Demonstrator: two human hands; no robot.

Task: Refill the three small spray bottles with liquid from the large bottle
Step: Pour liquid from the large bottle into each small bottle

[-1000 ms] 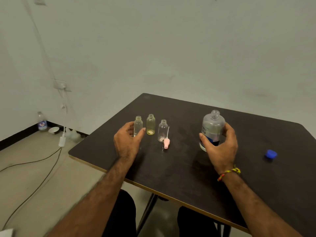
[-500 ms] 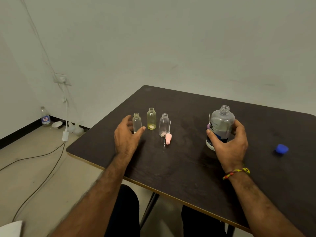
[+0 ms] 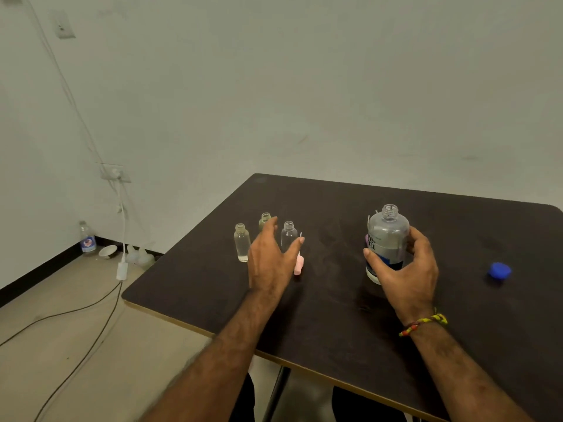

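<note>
A dark, matte desk with a pale edge band and rounded corners stands against a plain off-white wall; its right side is cut off by the frame. Below, on the beige floor, black cables trail from a wall socket, near a water bottle and a white bowl.

The right hand wraps its grip around the large bottle, clear plastic, uncapped and upright on the desk; its label is partly hidden by the fingers. The blue cap lies well apart to the right.

The left hand hovers with its grip released, among three small uncapped bottles: a clear one at left, a yellowish one mostly hidden behind the fingers, another clear one. A pink spray top lies partly hidden beside the thumb.
</note>
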